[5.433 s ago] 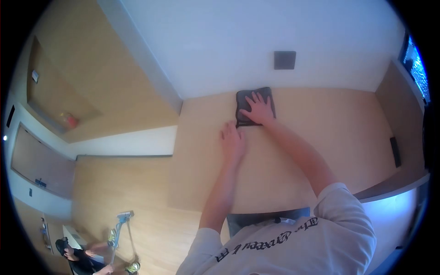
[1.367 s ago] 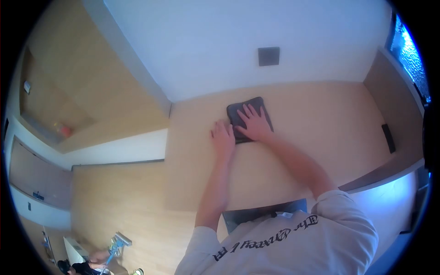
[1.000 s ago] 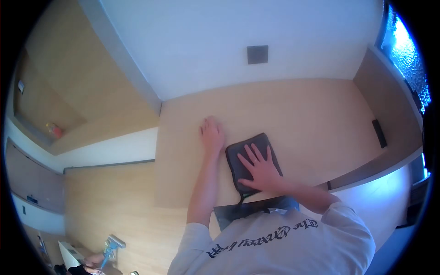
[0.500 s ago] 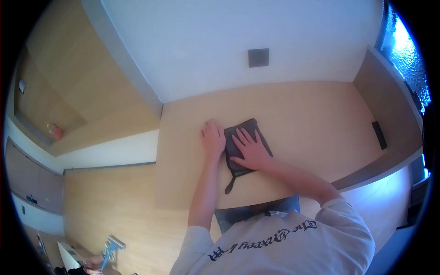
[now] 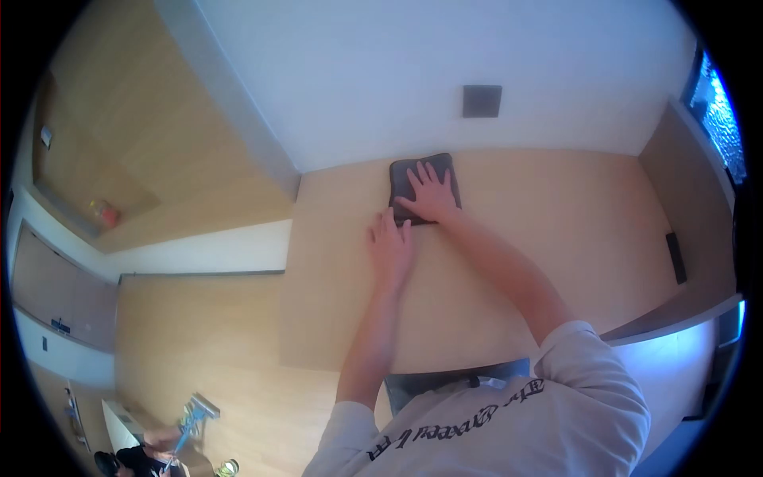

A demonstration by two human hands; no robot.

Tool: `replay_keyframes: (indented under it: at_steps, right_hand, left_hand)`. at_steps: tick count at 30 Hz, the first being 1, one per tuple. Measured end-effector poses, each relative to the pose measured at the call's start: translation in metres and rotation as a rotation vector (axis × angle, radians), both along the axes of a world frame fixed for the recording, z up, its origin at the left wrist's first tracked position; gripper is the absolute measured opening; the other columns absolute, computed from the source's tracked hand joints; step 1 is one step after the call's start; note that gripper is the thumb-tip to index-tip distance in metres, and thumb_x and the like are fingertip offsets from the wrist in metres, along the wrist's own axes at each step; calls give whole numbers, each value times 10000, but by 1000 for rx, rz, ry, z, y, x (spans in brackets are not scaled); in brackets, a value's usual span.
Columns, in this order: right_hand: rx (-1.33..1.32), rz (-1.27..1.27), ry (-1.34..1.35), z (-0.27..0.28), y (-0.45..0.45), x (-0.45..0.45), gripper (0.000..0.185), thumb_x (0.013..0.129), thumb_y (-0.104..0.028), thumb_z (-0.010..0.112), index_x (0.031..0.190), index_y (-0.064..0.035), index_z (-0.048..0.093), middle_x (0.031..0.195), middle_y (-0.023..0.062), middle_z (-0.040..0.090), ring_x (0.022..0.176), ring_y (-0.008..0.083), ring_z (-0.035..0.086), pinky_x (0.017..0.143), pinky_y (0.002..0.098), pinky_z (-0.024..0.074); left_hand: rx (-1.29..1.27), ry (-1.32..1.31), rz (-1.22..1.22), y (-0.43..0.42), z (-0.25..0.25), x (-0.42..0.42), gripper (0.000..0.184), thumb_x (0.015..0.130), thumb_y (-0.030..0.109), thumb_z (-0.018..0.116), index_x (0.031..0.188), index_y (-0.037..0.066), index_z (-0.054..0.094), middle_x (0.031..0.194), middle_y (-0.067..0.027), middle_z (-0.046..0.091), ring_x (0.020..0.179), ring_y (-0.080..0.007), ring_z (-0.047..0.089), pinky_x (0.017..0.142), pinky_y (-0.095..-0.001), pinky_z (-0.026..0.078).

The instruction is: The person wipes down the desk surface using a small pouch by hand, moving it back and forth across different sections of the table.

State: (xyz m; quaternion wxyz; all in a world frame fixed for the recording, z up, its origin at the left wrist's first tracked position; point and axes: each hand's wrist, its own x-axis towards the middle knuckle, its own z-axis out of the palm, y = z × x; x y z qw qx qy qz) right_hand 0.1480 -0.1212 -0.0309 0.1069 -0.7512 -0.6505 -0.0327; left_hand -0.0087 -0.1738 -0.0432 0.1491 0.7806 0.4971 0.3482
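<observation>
A dark flat zip pouch [image 5: 401, 180] lies on the light wooden desk [image 5: 540, 215], close to the wall. My right hand [image 5: 430, 196] rests flat on top of it with fingers spread. At the pouch's near left corner is my left hand [image 5: 391, 243], its fingers stretched out and the tips touching the near edge. The wrist strap seen earlier does not show now; the left hand may cover it.
A dark square plate [image 5: 482, 101] is on the wall. A raised wooden side panel [image 5: 687, 207] with a black strip [image 5: 675, 257] bounds the desk's right. At lower left, another person's arm [image 5: 161, 436] is by a blue-handled mop [image 5: 191, 425]. A dark seat [image 5: 397, 385] sits below the desk edge.
The pouch has moved away from me across the desk, up toward the wall, under my right hand. My left hand has shifted from its left side to its near corner.
</observation>
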Motion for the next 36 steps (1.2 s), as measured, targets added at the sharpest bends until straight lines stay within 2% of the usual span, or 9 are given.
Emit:
replay_keyframes:
  at_steps: [5,7,8,11,19,22,24,29,36]
  right_hand:
    - [-3,-10,13,8,30,6,833,872,-669,383,1476,-102,291,1555,139,197,1442,306,150,1111,627,81]
    - [63,-24,27,4,36,7,712,923,-570,372,1457,-101,331,1544,133,233,1434,303,179,1109,625,103]
    - [93,-18,25,-1,35,9,618,954,-467,374,1439,-85,359,1528,129,271,1423,292,215,1117,596,138]
    - [120,2,0,-13,39,16,608,955,-438,390,1436,-67,357,1518,130,290,1420,280,227,1128,563,157]
    - [67,109,-84,-5,-60,-11,703,922,-499,434,1445,-42,328,1538,147,241,1428,298,199,1128,566,148]
    - [79,153,-78,-8,-114,-21,712,911,-513,446,1435,-42,347,1529,164,254,1425,319,199,1120,581,145]
    - [84,179,-77,-6,-153,-31,712,908,-514,449,1431,-41,354,1524,171,261,1423,327,199,1118,584,145]
    - [35,305,-68,9,-236,-54,710,907,-517,456,1442,-64,342,1513,186,268,1414,352,201,1114,600,128]
    - [22,369,-34,16,-232,-46,733,876,-557,488,1448,-120,351,1518,158,275,1420,324,204,1110,615,116]
  left_hand:
    - [16,18,30,4,-11,0,521,944,305,481,1363,10,384,1360,-218,466,1331,-333,371,1115,-485,220]
    - [13,17,22,3,-5,-2,537,945,325,473,1381,26,380,1371,-207,464,1342,-315,367,1120,-473,217]
    - [5,1,25,0,-4,-1,537,947,324,472,1383,24,377,1371,-207,464,1342,-314,367,1119,-471,216]
    - [18,-5,25,2,-4,2,528,945,312,479,1365,8,378,1357,-208,474,1333,-327,373,1114,-482,222]
    - [15,-63,20,11,-7,6,516,958,366,452,1321,1,415,1326,-224,496,1306,-354,398,1099,-495,248]
    - [10,25,45,21,-16,10,512,962,366,443,1321,1,423,1324,-231,497,1303,-356,403,1101,-494,246]
    - [38,-14,35,23,-18,11,521,956,353,450,1352,17,422,1343,-216,492,1324,-320,396,1109,-469,233]
    - [29,-5,19,26,-16,10,517,947,333,467,1358,23,418,1349,-208,490,1333,-315,387,1114,-465,227]
    - [38,-30,0,21,-11,11,503,943,312,459,1339,4,421,1328,-235,490,1320,-342,387,1110,-493,220]
